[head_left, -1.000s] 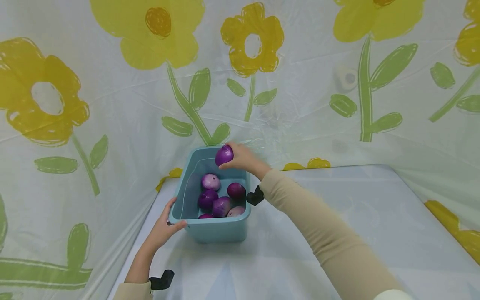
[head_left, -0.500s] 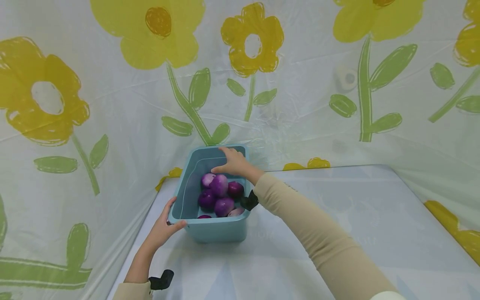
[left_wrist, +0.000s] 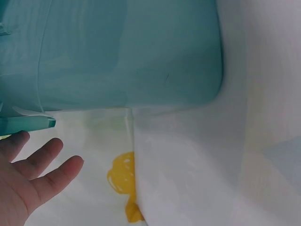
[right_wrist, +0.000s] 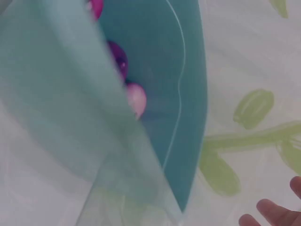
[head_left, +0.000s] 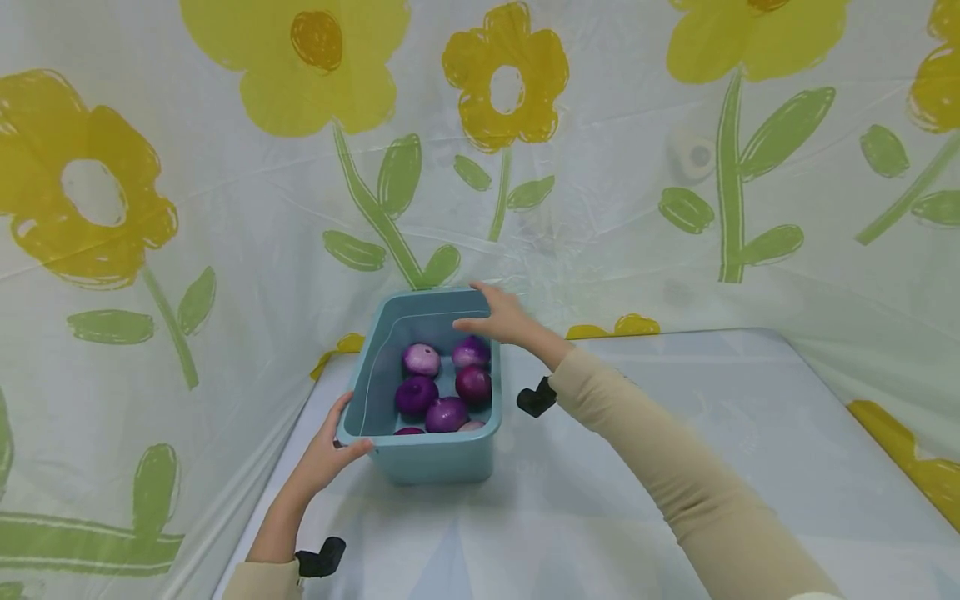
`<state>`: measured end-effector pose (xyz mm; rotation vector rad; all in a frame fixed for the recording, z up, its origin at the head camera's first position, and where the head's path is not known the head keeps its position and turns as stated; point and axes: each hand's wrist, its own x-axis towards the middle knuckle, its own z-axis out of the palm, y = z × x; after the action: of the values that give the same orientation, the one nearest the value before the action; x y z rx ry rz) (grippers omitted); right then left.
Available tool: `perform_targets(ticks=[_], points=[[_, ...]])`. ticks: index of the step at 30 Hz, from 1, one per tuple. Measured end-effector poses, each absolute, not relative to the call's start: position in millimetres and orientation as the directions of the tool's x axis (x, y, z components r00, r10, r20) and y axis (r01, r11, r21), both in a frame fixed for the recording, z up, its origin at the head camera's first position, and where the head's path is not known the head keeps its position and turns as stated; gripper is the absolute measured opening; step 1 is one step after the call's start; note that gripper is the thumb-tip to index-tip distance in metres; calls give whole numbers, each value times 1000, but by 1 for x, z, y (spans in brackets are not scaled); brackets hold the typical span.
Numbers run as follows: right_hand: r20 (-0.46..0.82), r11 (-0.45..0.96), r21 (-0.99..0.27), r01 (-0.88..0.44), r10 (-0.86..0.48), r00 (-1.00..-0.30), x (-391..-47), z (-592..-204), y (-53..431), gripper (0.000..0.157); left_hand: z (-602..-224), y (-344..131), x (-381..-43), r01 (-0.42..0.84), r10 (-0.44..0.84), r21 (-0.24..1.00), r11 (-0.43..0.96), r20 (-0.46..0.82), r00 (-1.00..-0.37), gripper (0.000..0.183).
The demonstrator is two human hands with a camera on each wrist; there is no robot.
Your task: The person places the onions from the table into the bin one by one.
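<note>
A blue-green plastic bin (head_left: 435,458) holds several purple onions (head_left: 416,396), some dark and some paler. One purple onion (head_left: 470,352) lies against the bin's far right side. My left hand (head_left: 326,454) rests at the near left corner of the rim, thumb across the edge. In the left wrist view, its fingers (left_wrist: 51,174) are extended and spread, with one fingertip right at the rim. My right hand (head_left: 506,317) hovers over the far right rim, fingers spread and holding nothing. Part of that hand shows at the lower right of the right wrist view.
The bin stands on a white cloth-covered table (head_left: 637,467) near its back left. Behind and to the left hangs a white curtain (head_left: 600,208) with yellow flowers. Black wrist mounts (head_left: 321,558) jut from both wrists.
My right hand has lowered a purple onion into the bin and let go of it, then drawn back up to the right. My left hand has stayed at the rim.
</note>
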<state>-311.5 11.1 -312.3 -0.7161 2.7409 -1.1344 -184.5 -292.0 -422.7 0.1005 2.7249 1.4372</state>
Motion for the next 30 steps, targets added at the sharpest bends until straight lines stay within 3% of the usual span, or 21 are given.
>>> perform_targets(ticks=[11,20,30], points=[[179,699,-545,-463,-442,-879,-281,-311,98,72,-420,-298,-189,179,147,699,692,105,-983,87],[241,821,-337,-462,-399,-885,-247,-323,171,74,-387,-314,-173,188,156,589,786,105,-982,99],[213,896,-206,-394,-352,-911,-221,-345,221,79,-378,-340,-156,192,165,332,923,107,-980,102]])
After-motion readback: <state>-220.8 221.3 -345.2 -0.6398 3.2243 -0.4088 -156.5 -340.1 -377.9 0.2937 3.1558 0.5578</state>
